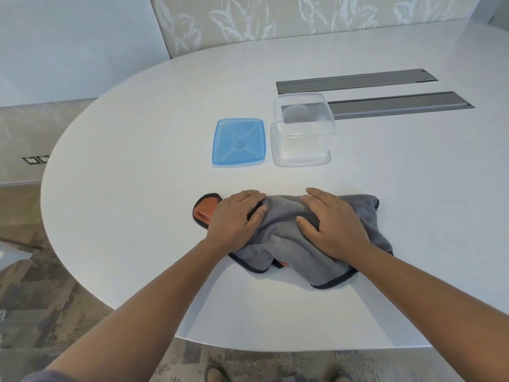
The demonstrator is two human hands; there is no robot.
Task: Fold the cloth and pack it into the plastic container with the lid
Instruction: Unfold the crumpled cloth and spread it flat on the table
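Observation:
A grey cloth with a dark hem and an orange underside lies crumpled on the white table, near its front edge. My left hand rests on the cloth's left part, fingers curled over a fold next to the exposed orange corner. My right hand lies on the cloth's middle, with the thumb pressing into the fabric. Beyond the cloth stands the clear plastic container, open and with nothing in it. Its blue lid lies flat on the table just left of it.
Two long grey slots are set into the tabletop behind the container, at the back right. The rounded table edge curves along the left and front. Below it are patterned floor and my feet.

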